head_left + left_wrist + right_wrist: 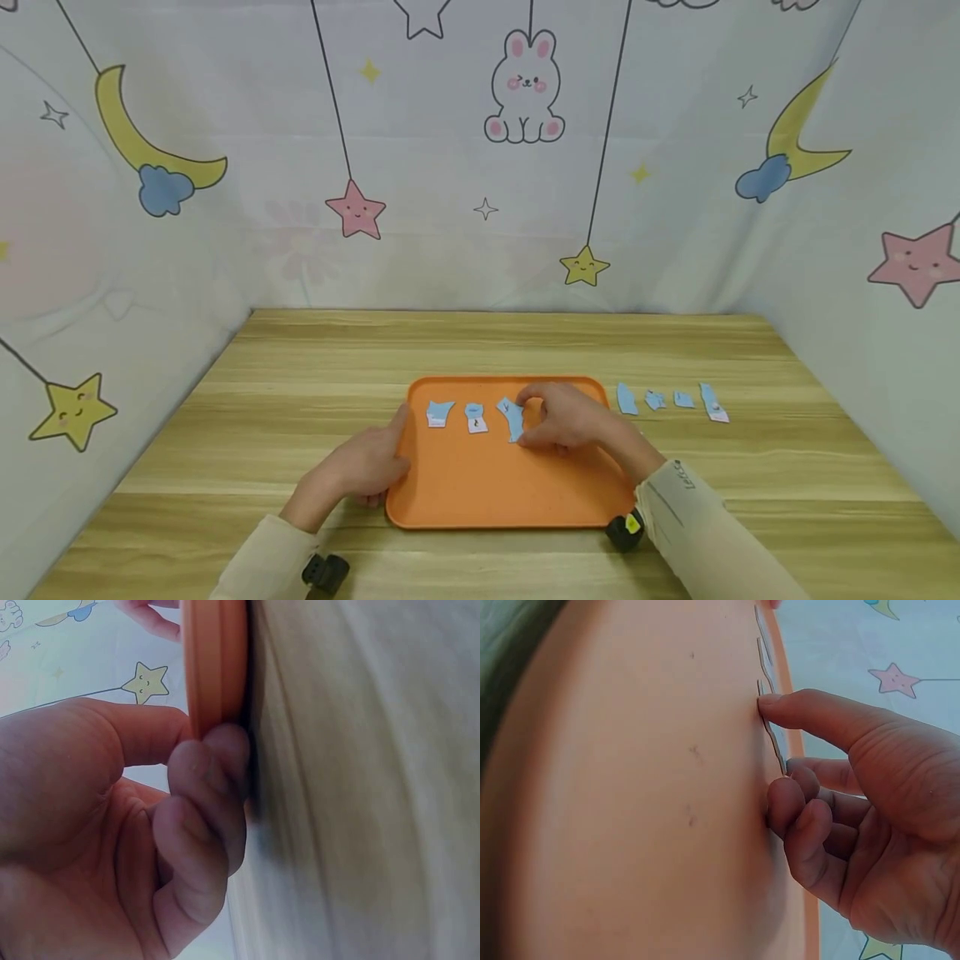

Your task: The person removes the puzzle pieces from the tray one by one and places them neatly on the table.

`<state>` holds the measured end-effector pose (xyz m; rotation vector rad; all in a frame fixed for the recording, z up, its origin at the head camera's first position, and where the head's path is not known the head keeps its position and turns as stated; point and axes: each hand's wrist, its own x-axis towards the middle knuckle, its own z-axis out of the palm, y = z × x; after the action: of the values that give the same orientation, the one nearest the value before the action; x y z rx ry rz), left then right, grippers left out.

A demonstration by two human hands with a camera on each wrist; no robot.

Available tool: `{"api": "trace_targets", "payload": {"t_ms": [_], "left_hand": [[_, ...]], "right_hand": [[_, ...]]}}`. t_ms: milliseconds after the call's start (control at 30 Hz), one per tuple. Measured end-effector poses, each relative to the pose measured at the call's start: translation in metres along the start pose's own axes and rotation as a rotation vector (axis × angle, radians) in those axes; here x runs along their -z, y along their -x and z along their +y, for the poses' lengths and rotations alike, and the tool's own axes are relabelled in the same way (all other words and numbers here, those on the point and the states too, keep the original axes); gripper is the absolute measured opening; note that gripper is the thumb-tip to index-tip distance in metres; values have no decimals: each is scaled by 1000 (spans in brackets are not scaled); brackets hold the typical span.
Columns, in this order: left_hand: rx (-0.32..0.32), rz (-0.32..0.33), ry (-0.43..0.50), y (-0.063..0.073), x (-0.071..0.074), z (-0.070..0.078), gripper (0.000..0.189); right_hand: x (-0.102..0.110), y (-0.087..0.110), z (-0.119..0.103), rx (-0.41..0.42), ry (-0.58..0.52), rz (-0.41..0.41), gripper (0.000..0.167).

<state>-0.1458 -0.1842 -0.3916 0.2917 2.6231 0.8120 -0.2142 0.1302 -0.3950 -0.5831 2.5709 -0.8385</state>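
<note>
On the wooden table lies an orange tray (480,492). My left hand (367,461) grips its left edge; in the left wrist view the thumb lies along the rim and curled fingers (199,769) press against its side. Over the tray, my right hand (566,417) pinches an irregular pale blue card piece (513,421) between thumb and forefinger, its other fingers curled, as the right wrist view shows. To the left of it lie two blue-and-white pieces, one wide at the top (439,414) and a narrower piece (476,418).
Several more blue pieces lie in a row on the table right of the tray, among them a slim piece (627,399) and a long blue-and-white piece (714,403). A white printed curtain (450,267) encloses the table (315,350) at the back and sides.
</note>
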Motion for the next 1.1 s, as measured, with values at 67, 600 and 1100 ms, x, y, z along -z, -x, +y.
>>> {"api": "trace_targets", "payload": {"t_ms": [67, 600, 1100], "left_hand": [[-4, 0, 1, 1, 0, 1, 84], [-5, -6, 7, -1, 1, 0, 84], [-14, 0, -7, -2, 0, -2, 84]], "right_hand": [[0, 1, 0, 11, 8, 0, 53], [4, 9, 7, 117, -5, -8, 49], [5, 29, 17, 113, -57, 38, 50]]}}
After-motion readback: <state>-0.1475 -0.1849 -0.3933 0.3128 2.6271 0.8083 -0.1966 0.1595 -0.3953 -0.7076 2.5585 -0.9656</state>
